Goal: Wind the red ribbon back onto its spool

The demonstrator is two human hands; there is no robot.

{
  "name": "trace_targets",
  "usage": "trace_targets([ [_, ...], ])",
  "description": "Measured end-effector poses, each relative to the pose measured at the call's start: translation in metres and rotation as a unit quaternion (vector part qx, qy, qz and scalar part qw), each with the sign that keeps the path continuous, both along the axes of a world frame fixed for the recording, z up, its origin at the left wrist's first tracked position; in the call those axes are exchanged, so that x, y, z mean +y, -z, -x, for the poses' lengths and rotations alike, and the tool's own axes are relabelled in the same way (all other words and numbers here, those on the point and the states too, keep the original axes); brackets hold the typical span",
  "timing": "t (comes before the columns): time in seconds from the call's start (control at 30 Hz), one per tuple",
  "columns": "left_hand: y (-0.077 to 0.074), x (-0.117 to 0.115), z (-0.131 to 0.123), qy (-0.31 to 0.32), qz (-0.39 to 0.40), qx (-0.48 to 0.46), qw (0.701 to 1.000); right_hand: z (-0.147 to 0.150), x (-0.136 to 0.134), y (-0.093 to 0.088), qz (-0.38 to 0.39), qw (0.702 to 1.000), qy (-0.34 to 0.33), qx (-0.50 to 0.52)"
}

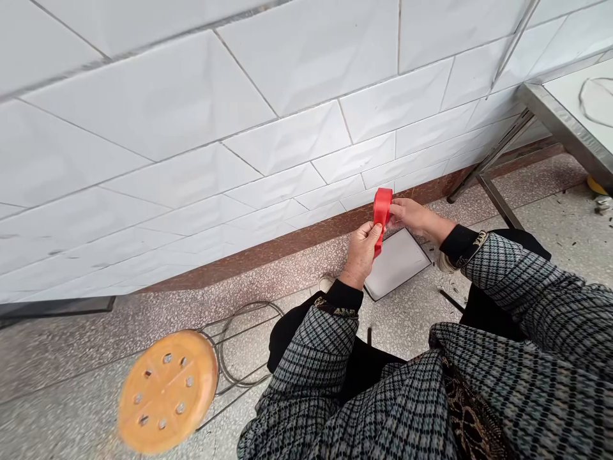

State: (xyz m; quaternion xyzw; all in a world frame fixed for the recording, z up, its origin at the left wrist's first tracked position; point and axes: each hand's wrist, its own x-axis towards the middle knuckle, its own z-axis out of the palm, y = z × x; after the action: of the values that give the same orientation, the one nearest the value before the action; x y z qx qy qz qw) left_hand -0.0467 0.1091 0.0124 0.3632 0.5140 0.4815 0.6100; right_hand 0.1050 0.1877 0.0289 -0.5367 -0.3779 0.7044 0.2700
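**Red Ribbon [382, 207] Held Above Floor [397, 332]**

The left hand [363, 250] grips the ribbon's lower end between thumb and fingers. The right hand [408, 214] meets its right edge, fingers curled; these are partly hidden, so their grip cannot be confirmed. In view, the ribbon overlaps the wall-side edge of a white tray [400, 265] on the floor. An orange stool [165, 391] stands leftward.

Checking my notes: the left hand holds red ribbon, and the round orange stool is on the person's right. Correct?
The side is wrong: the head view shows the round orange stool on the person's left. The left hand does hold red ribbon.
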Motion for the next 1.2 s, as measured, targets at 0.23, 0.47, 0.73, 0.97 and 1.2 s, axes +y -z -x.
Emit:
trace_targets([
  [0.23, 0.008, 0.001, 0.001, -0.026, -0.016, 0.089, 0.996, 0.001, -0.005, 0.004, 0.142, 0.979, -0.002, 0.146],
  [0.47, -0.001, 0.000, 0.001, -0.066, -0.059, 0.128, 0.988, -0.002, -0.003, 0.006, 0.190, 0.965, -0.035, 0.180],
  [0.73, -0.002, 0.007, 0.011, 0.027, -0.083, 0.104, 0.991, -0.008, -0.004, 0.005, 0.197, 0.959, -0.068, 0.193],
  [0.97, 0.008, 0.010, 0.013, 0.039, -0.063, 0.045, 0.996, -0.009, -0.003, 0.007, 0.114, 0.979, -0.107, 0.131],
  [1.2, -0.003, 0.003, 0.014, 0.056, -0.017, -0.056, 0.997, -0.015, 0.003, 0.001, -0.183, 0.974, -0.106, -0.083],
])
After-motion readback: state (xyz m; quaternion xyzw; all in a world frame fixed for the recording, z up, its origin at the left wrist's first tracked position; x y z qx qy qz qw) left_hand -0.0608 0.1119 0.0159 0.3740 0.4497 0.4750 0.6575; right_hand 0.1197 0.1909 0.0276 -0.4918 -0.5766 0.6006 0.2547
